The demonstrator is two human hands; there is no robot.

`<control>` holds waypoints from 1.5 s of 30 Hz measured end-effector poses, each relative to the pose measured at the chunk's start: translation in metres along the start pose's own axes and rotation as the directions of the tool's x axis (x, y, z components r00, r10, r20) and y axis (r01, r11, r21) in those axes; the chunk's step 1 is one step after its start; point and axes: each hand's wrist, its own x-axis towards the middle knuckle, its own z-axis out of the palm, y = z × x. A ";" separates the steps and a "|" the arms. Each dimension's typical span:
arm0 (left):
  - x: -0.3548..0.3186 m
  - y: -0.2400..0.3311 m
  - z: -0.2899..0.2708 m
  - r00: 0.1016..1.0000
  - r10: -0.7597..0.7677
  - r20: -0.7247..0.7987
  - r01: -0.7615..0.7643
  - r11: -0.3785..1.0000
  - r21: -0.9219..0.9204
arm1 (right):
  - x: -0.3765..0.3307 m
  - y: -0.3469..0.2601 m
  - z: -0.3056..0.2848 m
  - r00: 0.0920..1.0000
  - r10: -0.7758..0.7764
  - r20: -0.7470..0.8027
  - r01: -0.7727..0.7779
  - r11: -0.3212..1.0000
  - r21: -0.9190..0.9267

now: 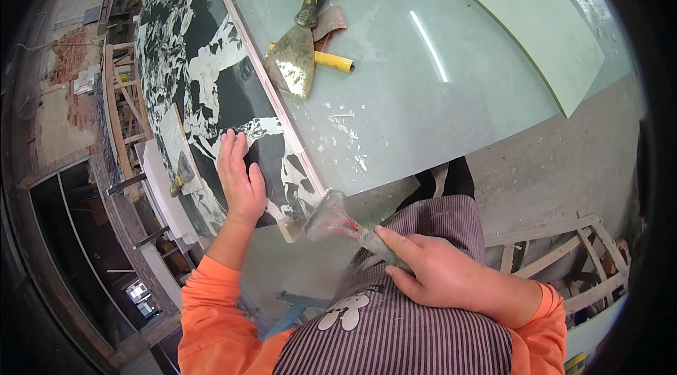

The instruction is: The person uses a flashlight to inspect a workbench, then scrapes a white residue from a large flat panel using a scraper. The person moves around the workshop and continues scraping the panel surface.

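We rest our left hand (pixel 243 188) flat on the blotchy panel (pixel 243 96), fingers straight, close together, gripping nothing. Our right hand (pixel 430 266) curls its fingers round the scraper (pixel 344 223), the blade left of their tips. A knife (pixel 293 58) (yellow-and-black handle) lies beyond the left fingertips, rightward.
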 end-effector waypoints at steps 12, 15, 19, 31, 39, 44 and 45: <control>-0.002 0.000 0.000 1.000 -0.007 0.017 0.007 1.000 0.011 | 0.032 -0.004 -0.015 0.997 -0.044 -0.068 0.044 0.999 0.005; 0.000 -0.003 -0.001 1.000 0.004 0.019 -0.004 1.000 0.005 | 0.044 -0.005 -0.019 0.993 -0.071 -0.093 0.068 0.997 -0.032; 0.001 -0.003 -0.001 1.000 0.020 0.011 -0.020 1.000 -0.007 | 0.064 -0.012 -0.028 0.982 -0.112 -0.155 0.100 0.992 -0.081; 0.001 -0.002 -0.001 1.000 0.006 0.016 -0.006 1.000 0.017 | 0.074 -0.018 -0.036 0.975 -0.142 -0.172 0.128 0.988 -0.090; 0.002 -0.003 -0.001 1.000 -0.010 0.025 0.010 1.000 0.013 | 0.071 -0.027 -0.039 0.990 -0.091 -0.111 0.084 0.994 -0.066; 0.002 -0.002 -0.001 1.000 -0.002 0.020 0.003 1.000 -0.006 | 0.087 -0.035 -0.048 0.989 -0.065 -0.133 0.059 0.997 -0.050; 0.002 -0.002 -0.001 1.000 0.003 0.020 -0.003 1.000 -0.003 | 0.077 -0.039 -0.050 0.996 -0.033 -0.082 0.029 0.999 -0.042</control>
